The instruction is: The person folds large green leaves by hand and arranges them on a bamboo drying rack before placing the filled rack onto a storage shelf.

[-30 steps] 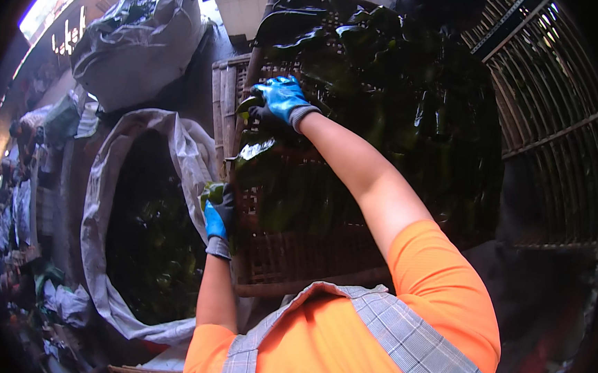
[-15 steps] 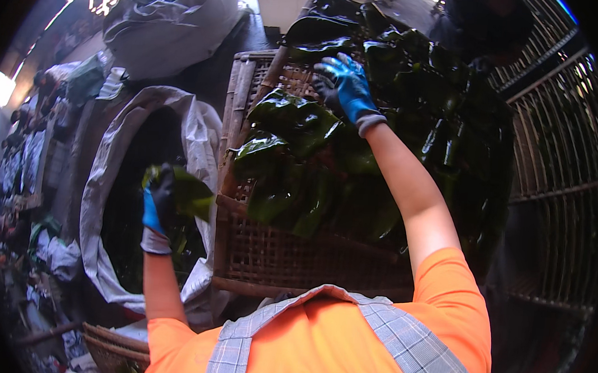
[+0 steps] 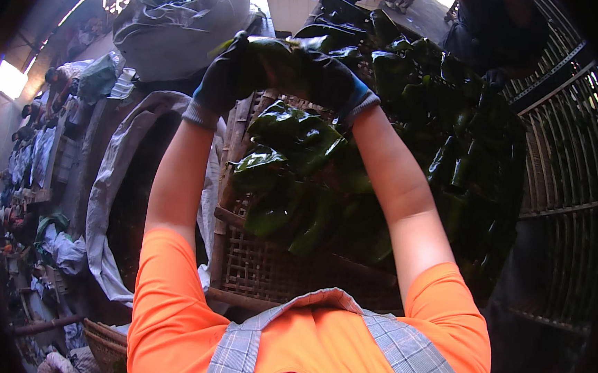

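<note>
Both my hands are raised over the far left corner of a woven bamboo rack (image 3: 252, 259). Between them stretches a wet, dark green leaf-like sheet (image 3: 274, 63). My left hand (image 3: 217, 80), in a blue and dark glove, is closed on its left edge. In a matching glove, my right hand (image 3: 344, 89) grips the right edge; its fingertips are partly hidden by the sheet. Glossy sheets of the same kind (image 3: 295, 141) lie overlapping across much of the rack. To the left stands an open whitish sack (image 3: 107, 208) with a dark interior.
A bulging pale sack (image 3: 163, 45) stands at the far left. Beyond the rack, a person in dark clothes (image 3: 497, 34) reaches over the sheets. Slatted bamboo racks (image 3: 565, 150) line the right. Piled cloth and bags (image 3: 62, 250) lie at left, with a basket (image 3: 104, 343) near me.
My left hand has lifted a green sheet from over the open sack up and right to the rack's far corner. My right hand has moved slightly left and now grips it too.
</note>
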`<action>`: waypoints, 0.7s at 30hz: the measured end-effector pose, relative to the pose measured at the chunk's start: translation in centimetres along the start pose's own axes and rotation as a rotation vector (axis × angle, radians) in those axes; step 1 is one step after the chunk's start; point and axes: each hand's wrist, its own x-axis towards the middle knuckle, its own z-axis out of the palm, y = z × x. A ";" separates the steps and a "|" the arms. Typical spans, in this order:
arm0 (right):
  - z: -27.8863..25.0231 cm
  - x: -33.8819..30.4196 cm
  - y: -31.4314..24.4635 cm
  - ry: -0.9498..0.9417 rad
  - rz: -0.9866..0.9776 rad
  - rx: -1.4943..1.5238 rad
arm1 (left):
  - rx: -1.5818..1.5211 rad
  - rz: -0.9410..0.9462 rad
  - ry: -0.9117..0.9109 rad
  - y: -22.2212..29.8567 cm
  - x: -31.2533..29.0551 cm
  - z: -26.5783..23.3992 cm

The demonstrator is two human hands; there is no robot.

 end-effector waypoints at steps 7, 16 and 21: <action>-2.8 -2.1 7.1 0.271 0.758 -0.791 | -0.729 -0.649 -0.053 -10.3 2.2 7.5; -2.8 -3.6 8.2 0.713 0.458 1.028 | 0.469 -0.052 -0.132 -8.9 2.7 9.3; -4.1 -2.7 4.1 0.707 0.275 0.719 | -0.005 -0.276 0.208 -1.1 3.1 9.8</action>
